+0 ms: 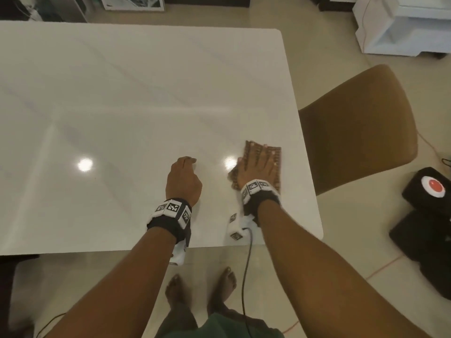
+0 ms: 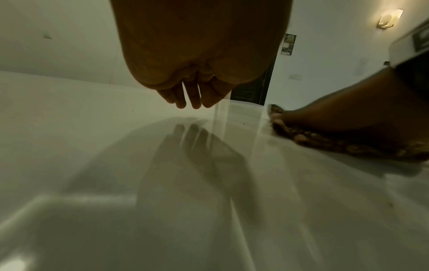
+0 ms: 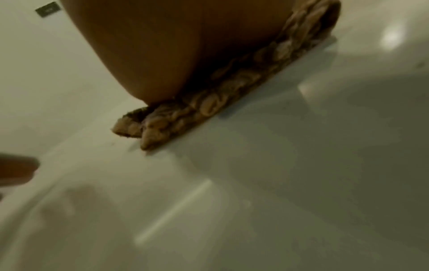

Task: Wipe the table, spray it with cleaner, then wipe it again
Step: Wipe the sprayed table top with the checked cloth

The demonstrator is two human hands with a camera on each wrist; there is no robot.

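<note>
Pressing flat with straight fingers, the right hand (image 1: 258, 167) pins the brown cloth (image 1: 274, 152) near the desk (image 1: 122, 93) right edge. The left hand (image 1: 184, 180) hangs loosely curled, holding nothing. An outward stroke risks the cloth being carried over that edge. No cleaner is seen.

A brown, nubbly woven cloth (image 1: 273, 154) lies flat on the glossy white table (image 1: 122, 106), folded into a rough rectangle near the right-hand edge. It sits directly beneath the spread fingers (image 1: 264, 154) of the right hand (image 1: 257, 167), its far edge showing just past the fingertips. The tabletop mirrors two ceiling lights. No spray bottle can be seen.
</note>
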